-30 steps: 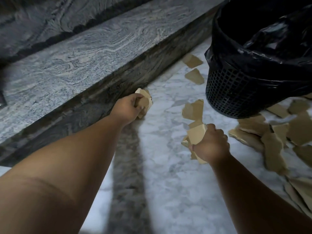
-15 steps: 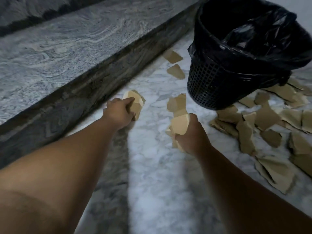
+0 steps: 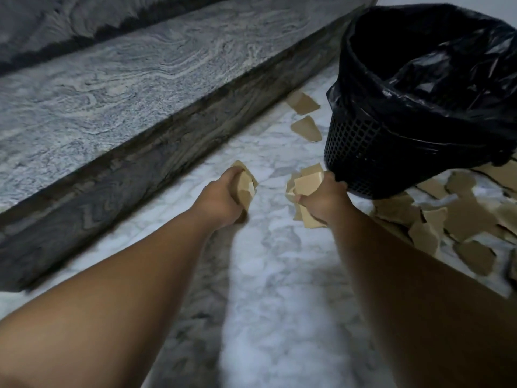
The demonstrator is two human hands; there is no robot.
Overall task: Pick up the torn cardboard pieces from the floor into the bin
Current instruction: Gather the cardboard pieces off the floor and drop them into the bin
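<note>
White marble floor [image 3: 279,317] with grey veins fills the near ground, smooth and faintly glossy, and two bare forearms reach out over it. At the end of one, the left hand [image 3: 221,200] is curled tight round a small stack of cardboard [image 3: 246,182]. The stack is tan and matte, and its ragged torn corners poke out past the fingers. The right hand [image 3: 324,198] is clenched on a bunch of scraps [image 3: 306,182], flat pale-brown bits fanned above and below the fist. It is just beside the lower wall of the bin [image 3: 352,141]; whether it touches, I cannot tell.

To the right of that arm, many loose pieces [image 3: 470,214] lie flat on the floor. They are angular and overlapping, and some run up against the bin's foot. The bin is round black plastic mesh, tilted in this view, lined with a crinkled shiny black bag [image 3: 419,65] folded over its rim. Farther on, two more pieces [image 3: 303,103] lie between the bin and a long stone step [image 3: 140,79] of grey swirled granite with a darker front face.
</note>
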